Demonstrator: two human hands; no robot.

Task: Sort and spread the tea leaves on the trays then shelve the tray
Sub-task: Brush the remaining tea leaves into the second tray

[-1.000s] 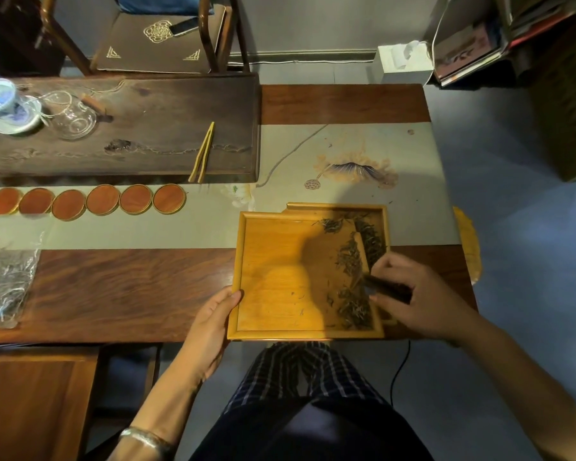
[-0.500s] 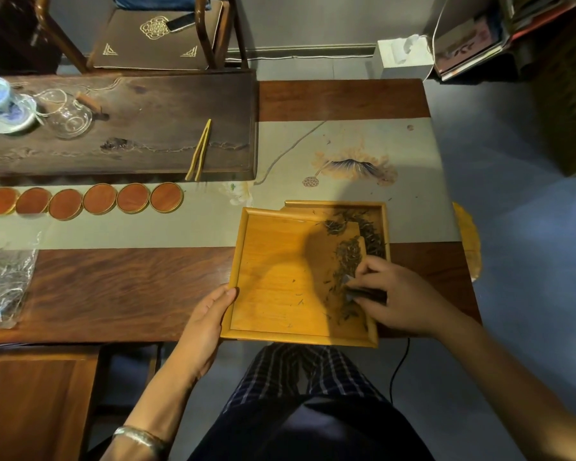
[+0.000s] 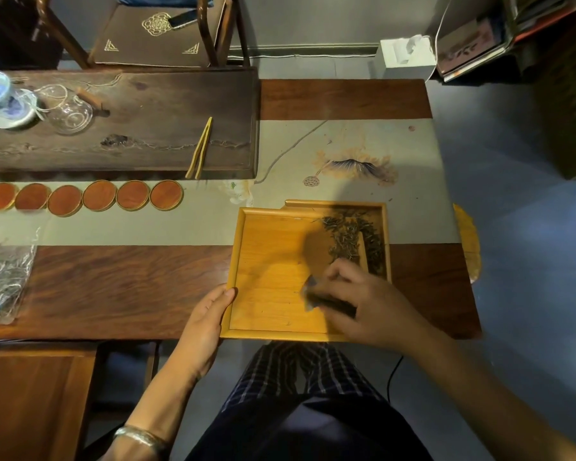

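Tea leaves [image 3: 353, 239] lie heaped in the far right corner of the upper tray [image 3: 270, 277], some spilling into the lower tray [image 3: 384, 234] that peeks out beneath it. From the head view we judge we are mid-spreading: our right hand [image 3: 359, 301], blurred, has its fingers curled round a dark brush-like tool [image 3: 326, 299] at the tray's near right, just short of the heap. Our left hand [image 3: 207, 324] grips the tray's near left edge, thumb on the rim. Next we should draw leaves leftward across the bare tray floor.
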